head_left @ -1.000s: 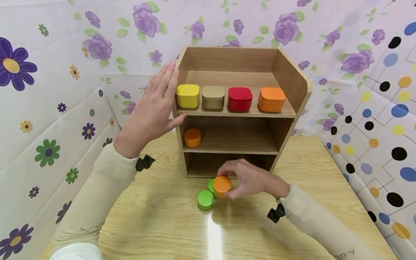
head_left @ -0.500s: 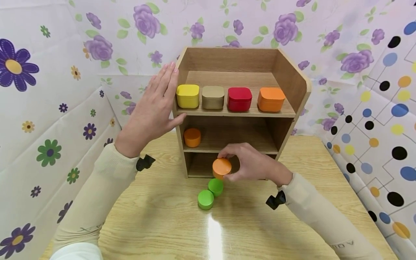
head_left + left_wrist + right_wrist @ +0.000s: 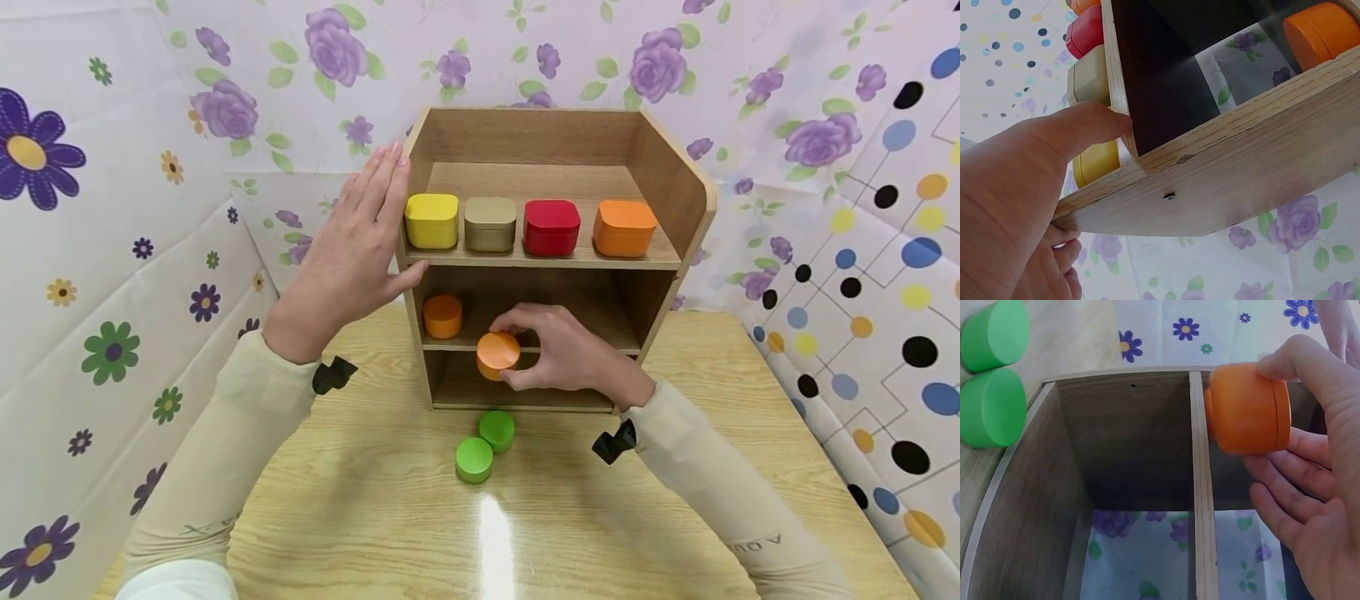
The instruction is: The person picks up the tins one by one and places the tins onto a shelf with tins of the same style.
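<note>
up and a little left of where the earlier frame has them, the right hand (image 3: 566,350) and the held jar (image 3: 498,356) are now at the front edge of the middle shelf (image 3: 459,345). the hand is clamped on this orange jar, thumb on the near side and fingers on the far side, so the jar lies just left of the palm. it is squat, with no long axis to speak of, and its lid faces up, roughly level with the shelf.

what seems to matter most is its height against that front edge: in the head view the jar covers part of the edge, and the right wrist view has its base close by the board; whether they touch, i cannot tell. the second orange jar (image 3: 442,317) stands to its left, near the front left corner of the same shelf, the two well apart.

the left hand (image 3: 348,233), fingers straight and together, lies along the rack's left side, thumb at the top shelf's front edge; the right is clearly nearer the work.
</note>
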Motion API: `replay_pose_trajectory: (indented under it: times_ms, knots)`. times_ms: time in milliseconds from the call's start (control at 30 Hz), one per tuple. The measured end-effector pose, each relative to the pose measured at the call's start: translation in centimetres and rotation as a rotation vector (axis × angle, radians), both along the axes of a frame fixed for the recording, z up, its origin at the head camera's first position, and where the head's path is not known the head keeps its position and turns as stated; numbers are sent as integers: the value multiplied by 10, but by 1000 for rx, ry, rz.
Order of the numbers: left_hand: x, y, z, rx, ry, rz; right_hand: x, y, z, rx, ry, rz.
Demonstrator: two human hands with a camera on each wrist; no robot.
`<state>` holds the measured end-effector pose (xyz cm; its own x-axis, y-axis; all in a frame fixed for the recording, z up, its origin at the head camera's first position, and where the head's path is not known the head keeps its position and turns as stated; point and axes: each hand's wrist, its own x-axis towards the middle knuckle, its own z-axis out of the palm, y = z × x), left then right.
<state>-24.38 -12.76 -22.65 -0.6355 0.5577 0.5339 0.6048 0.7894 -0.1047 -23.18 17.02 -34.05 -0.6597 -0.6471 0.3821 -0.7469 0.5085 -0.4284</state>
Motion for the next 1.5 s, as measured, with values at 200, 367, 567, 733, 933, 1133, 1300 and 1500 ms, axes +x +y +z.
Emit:
replay_pose_trajectory:
  times_ms: [200, 367, 567, 733, 933, 1133, 1300, 1500]
  knots:
    - [0, -1, 0, 4, 6, -1, -11, -6, -1, -33, 49, -25]
    - [0, -1, 1, -2, 7, 3, -19, -8, -2, -55, 61, -69]
    - [0, -2, 1, -7, 12, 6, -26, -11, -5, -69, 19, -130]
    - [0, -2, 0, -5, 5, 7, -31, -15, -7, -84, 1, -156]
    - [0, -2, 0, -4, -3, 6, -34, -18, -11, -108, -17, -177]
    - [0, -2, 0, 2, -9, 6, -36, -19, -15, -122, -29, -196]
    - [0, -1, 0, -1, 0, 4, -37, -20, -17, -134, -55, -209]
    - [0, -1, 0, -5, 3, 5, -37, -19, -17, -125, -96, -222]
